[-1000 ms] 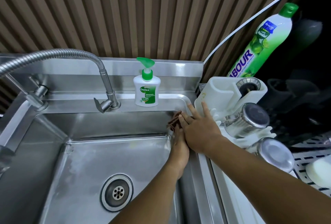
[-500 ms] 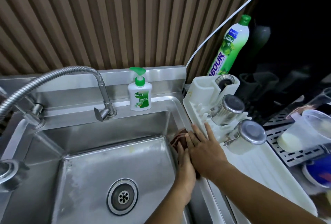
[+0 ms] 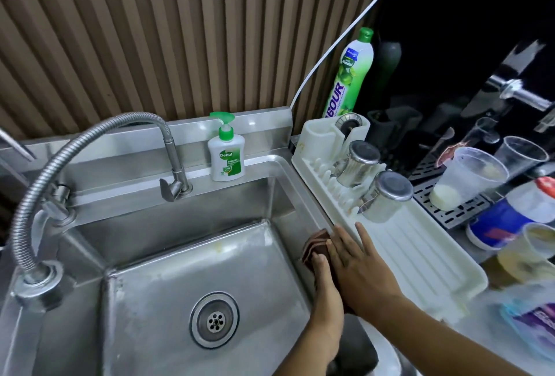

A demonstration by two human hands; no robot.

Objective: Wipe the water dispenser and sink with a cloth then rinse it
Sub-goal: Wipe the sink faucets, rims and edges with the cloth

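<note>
Left hand (image 3: 326,300), fingers straight, presses the cloth (image 3: 314,244) against the sink (image 3: 180,270) wall; right hand (image 3: 360,267) rests flat, fingers spread, on its rim.

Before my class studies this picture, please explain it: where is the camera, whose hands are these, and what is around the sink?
No machine here: a person wears one camera on the head, looking down at their own hands. The left hand and right hand press a brown cloth against the right edge of a steel sink. Behind it stands a Dettol soap pump. To the right, a white drying rack holds two steel cups.
</note>
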